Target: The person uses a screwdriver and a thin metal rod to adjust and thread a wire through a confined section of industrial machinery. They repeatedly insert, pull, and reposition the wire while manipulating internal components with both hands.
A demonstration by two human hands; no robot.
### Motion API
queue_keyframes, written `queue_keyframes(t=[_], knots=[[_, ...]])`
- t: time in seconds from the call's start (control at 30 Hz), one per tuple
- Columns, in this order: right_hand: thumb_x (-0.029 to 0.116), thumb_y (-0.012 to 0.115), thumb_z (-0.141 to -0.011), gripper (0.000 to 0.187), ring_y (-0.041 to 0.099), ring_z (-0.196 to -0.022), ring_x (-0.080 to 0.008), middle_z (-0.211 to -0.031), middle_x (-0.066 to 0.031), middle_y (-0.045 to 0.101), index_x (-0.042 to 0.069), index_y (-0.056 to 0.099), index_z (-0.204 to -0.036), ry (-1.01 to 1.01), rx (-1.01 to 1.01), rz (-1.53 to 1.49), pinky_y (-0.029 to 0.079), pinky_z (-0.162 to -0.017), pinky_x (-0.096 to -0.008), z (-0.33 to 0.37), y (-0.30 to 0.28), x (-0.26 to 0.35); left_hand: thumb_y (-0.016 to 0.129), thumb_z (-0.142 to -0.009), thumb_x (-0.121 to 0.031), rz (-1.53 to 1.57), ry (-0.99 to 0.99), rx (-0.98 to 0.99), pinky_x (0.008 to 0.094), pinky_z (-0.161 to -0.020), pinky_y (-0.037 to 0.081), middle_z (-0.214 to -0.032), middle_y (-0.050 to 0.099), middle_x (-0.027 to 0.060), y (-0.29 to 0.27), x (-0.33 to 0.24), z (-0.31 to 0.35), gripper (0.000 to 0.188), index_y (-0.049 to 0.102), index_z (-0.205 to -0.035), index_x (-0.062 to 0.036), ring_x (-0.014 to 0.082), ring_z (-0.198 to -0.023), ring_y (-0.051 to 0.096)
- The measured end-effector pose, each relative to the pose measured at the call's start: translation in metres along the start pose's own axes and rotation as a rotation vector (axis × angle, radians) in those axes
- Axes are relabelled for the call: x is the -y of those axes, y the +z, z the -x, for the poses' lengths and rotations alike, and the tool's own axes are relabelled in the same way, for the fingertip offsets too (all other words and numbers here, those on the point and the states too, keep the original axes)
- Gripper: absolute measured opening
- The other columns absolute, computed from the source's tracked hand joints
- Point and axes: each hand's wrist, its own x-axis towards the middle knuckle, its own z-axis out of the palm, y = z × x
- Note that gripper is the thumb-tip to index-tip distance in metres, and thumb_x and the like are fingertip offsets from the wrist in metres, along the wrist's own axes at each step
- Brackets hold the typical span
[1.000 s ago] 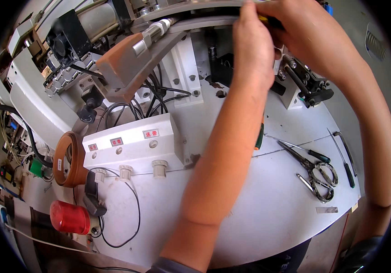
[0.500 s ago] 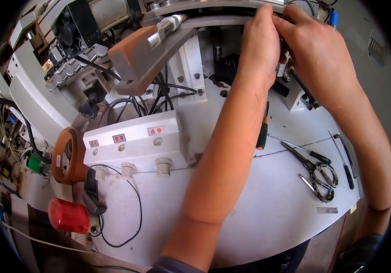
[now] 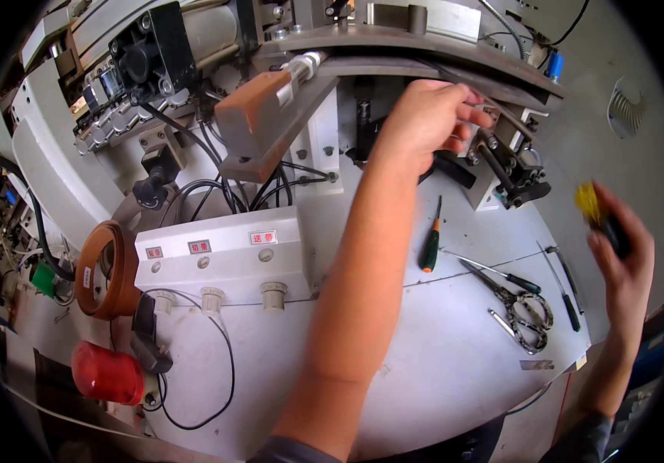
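My left hand (image 3: pixel 434 117) is just beneath the dark curved metal plate (image 3: pixel 394 40) of the machine. Its fingers are bent but apart, close to a thin dark strip (image 3: pixel 511 117); I see nothing gripped in them. Off to the right, clear of the machine, my right hand (image 3: pixel 631 241) is closed on a short yellow-and-black handle (image 3: pixel 616 233). The yellow end is blurred, and the kind of tool cannot be made out. Between the hands stands a metal bracket with a black rod (image 3: pixel 502 171).
On the white tabletop lie a green-handled screwdriver (image 3: pixel 431 248), scissors (image 3: pixel 519 307), another screwdriver (image 3: pixel 529 283) and thin tools at the right edge. Left stand a white control box (image 3: pixel 224 258), a brown ring (image 3: pixel 100 270) and a red lamp (image 3: pixel 108 372). An orange-brown block (image 3: pixel 251 112) juts out.
My right hand has left the spot beside my left hand and swung right and down, the yellow-and-black handle now showing in it. My left hand has dropped slightly. The view has shifted a little.
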Motion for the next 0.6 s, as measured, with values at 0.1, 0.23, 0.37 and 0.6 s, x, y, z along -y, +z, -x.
queue_keyframes(t=[0.1, 0.23, 0.37, 0.6], knots=[[0.028, 0.073, -0.082, 0.052, 0.062, -0.080, -0.0147, -0.106, -0.0120, 0.067, 0.003, 0.060, -0.126, 0.329, -0.045, -0.261, 0.049, -0.066, -0.0221, 0.067, -0.050, -0.018, 0.061, -0.093, -0.019, 0.128, 0.079, 0.129, 0.0220, -0.059, 0.044, -0.085, 0.068, 0.0060, 0.002, 0.000, -0.001, 0.023, 0.065, -0.104, 0.0011, 0.0077, -0.067, 0.056], [0.033, 0.073, -0.080, 0.059, 0.044, -0.045, -0.0083, -0.092, -0.0184, 0.067, 0.001, 0.057, -0.128, 0.435, -0.033, -0.769, 0.036, -0.042, -0.0206, 0.133, -0.039, -0.058, 0.068, -0.089, -0.017, 0.093, 0.099, 0.252, 0.0243, -0.065, 0.052, -0.085, 0.069, 0.0077, 0.015, -0.022, 0.013, 0.028, 0.064, -0.108, 0.0037, 0.0116, -0.069, 0.063], [0.032, 0.071, -0.082, 0.058, 0.049, -0.048, -0.0119, -0.089, -0.0228, 0.067, 0.001, 0.055, -0.129, 0.530, -0.024, -1.008, 0.038, -0.042, -0.0212, 0.175, -0.013, -0.069, 0.069, -0.088, -0.015, 0.042, 0.208, 0.265, 0.0238, -0.059, 0.053, -0.081, 0.070, 0.0095, 0.027, -0.030, 0.019, 0.023, 0.066, -0.101, 0.0033, 0.0134, -0.064, 0.066], [0.017, 0.071, -0.077, 0.056, 0.057, -0.091, -0.0199, -0.101, -0.0126, 0.061, -0.004, 0.057, -0.127, 0.244, -0.200, -0.322, 0.045, -0.083, -0.0309, 0.197, 0.017, -0.060, 0.063, -0.091, -0.010, -0.104, 0.312, 0.201, 0.0237, -0.060, 0.054, -0.082, 0.070, 0.0123, 0.051, -0.045, 0.035, 0.020, 0.065, -0.102, 0.0063, 0.0178, -0.068, 0.069]])
